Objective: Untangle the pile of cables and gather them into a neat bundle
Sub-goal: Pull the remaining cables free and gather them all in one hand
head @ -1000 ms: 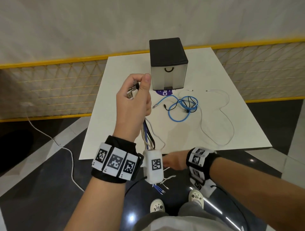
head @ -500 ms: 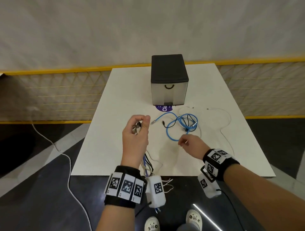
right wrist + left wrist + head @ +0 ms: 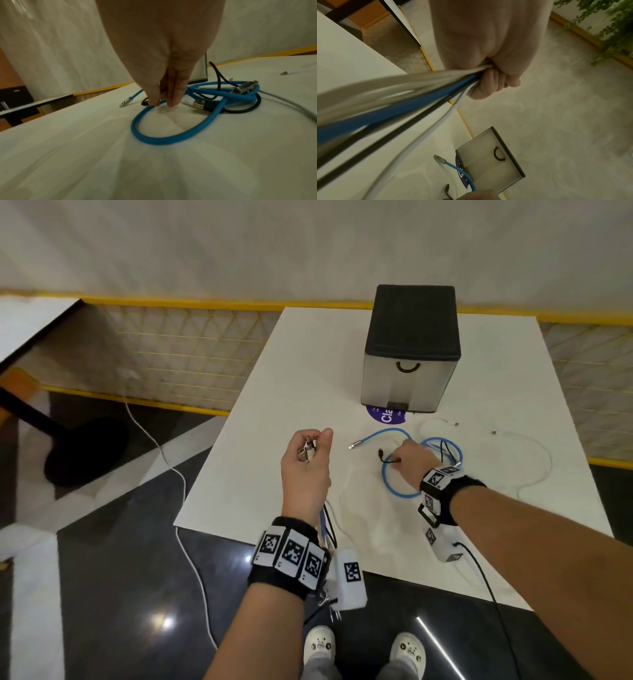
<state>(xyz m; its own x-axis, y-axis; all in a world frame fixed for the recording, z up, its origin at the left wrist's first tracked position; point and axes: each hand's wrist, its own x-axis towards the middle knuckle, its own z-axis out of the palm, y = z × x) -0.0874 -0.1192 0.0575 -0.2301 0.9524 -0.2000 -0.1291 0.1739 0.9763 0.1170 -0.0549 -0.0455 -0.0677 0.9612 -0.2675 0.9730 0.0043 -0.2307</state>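
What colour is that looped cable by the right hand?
Blue cable, clearest in the right wrist view.

Hidden ends and blur
Bundled cables [image 3: 406, 94] smear near the lens – right hand [image 3: 409, 462] covers the black cable [image 3: 388, 459] mid-run.

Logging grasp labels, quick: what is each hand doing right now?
Left hand: closed around a bunch of cables.
Right hand: fingertips down at the blue cable; grip cannot be told.

Tabletop [image 3: 274, 460]: white. Coiled cable [image 3: 400, 493] under the right grip [image 3: 409, 462]: blue, tangled with a black cable [image 3: 445, 448]. Box [image 3: 411, 347] beyond it: black top, grey front. Wristbands [image 3: 291, 554]: black-and-white square markers.
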